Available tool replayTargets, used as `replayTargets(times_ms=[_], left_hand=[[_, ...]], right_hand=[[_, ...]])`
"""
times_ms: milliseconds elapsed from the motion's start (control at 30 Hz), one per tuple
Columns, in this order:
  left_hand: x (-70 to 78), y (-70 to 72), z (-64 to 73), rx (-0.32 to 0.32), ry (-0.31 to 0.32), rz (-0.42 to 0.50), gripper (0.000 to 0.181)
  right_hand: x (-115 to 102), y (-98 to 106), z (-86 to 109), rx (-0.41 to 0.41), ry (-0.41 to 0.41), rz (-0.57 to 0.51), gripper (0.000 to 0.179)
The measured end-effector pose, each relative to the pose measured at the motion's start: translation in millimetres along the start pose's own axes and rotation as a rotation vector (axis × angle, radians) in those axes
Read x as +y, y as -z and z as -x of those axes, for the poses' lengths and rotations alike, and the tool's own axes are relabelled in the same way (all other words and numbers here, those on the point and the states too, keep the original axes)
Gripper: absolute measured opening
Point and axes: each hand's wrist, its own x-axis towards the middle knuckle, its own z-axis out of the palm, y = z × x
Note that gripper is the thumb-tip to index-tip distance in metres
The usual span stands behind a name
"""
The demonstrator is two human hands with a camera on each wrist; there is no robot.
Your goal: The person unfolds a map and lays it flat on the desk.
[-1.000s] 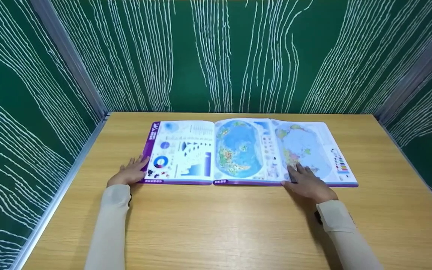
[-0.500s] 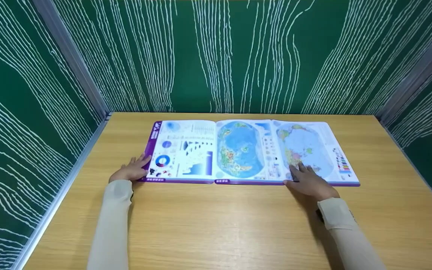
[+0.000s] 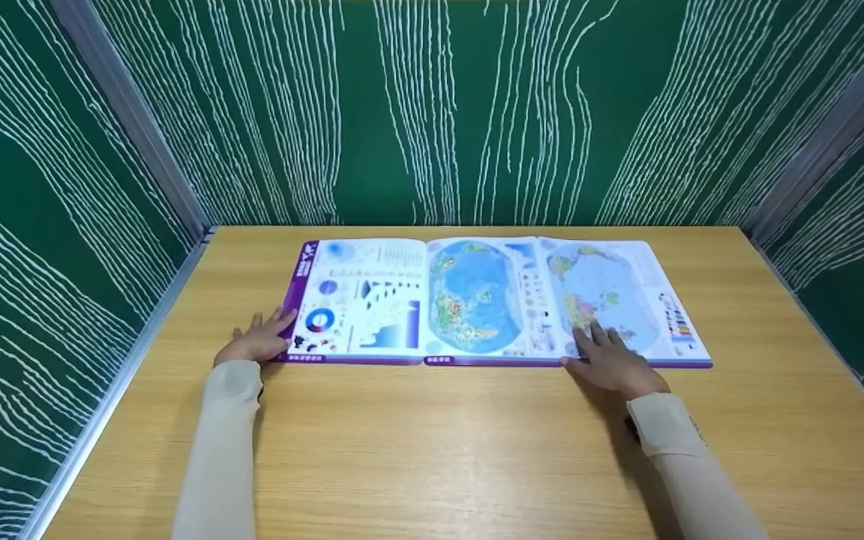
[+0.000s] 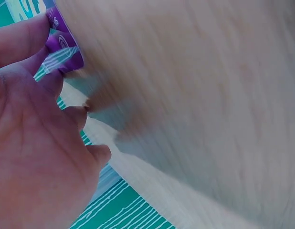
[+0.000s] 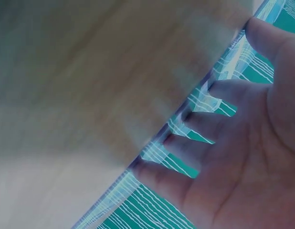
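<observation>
A map book [image 3: 477,296] lies open near the back of the table, spread to three panels. Charts fill its left panel, and world maps fill the other two. My left hand [image 3: 256,345] rests at its lower left, fingers spread and fingertips on the purple border. In the left wrist view, the thumb and fingers of that hand [image 4: 42,138] meet the book's purple corner [image 4: 66,52]. My right hand [image 3: 612,366] lies with spread fingers on the lower part of the right map, thumb at the front edge. The right wrist view shows these fingertips along the book's thin edge [image 5: 171,124].
The book lies on a wood-grain table [image 3: 432,450]. Green panels with white wavy lines [image 3: 372,112] rise behind it and at both sides. Grey posts [image 3: 139,112] stand at the back corners.
</observation>
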Motion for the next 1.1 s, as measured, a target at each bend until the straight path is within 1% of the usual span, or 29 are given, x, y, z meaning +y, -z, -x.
replayTargets(times_ms=[167,333,400,500,567,700,767,867,1000,1100], left_hand=[[4.1,-1.6,-0.5,0.005,0.000,-0.024,0.063],[4.4,-3.8,-0.9,-0.004,0.000,-0.042,0.061],[4.0,-3.8,-1.5,-0.003,-0.010,-0.045,0.061],[4.0,-2.2,-1.7,0.000,-0.022,-0.040,0.061],[4.3,-0.3,-1.2,0.008,-0.018,-0.036,0.060],[6.7,4.2,1.7,0.032,-0.016,-0.037,0.058],[9.3,6.6,3.5,0.062,-0.027,-0.044,0.058],[16.9,9.3,7.3,0.130,-0.036,-0.042,0.059],[34.5,11.4,14.0,0.262,-0.052,-0.047,0.062],[51.1,10.1,18.1,0.373,-0.088,-0.083,0.065]], right_hand=[[2,-1,2.2,-0.004,-0.031,-0.039,0.080],[4,-1,5.3,-0.012,-0.046,-0.084,0.084],[5,0,6.0,-0.008,-0.029,-0.092,0.085],[6,4,6.3,-0.016,-0.027,-0.111,0.085],[6,8,6.5,-0.020,-0.029,-0.123,0.085],[8,16,8.5,-0.032,-0.078,-0.131,0.084],[9,20,9.8,-0.016,-0.085,-0.119,0.084],[9,26,12.7,0.037,-0.072,-0.107,0.085],[3,36,17.8,0.156,-0.034,-0.094,0.086],[-3,41,20.4,0.264,-0.003,-0.060,0.083]])
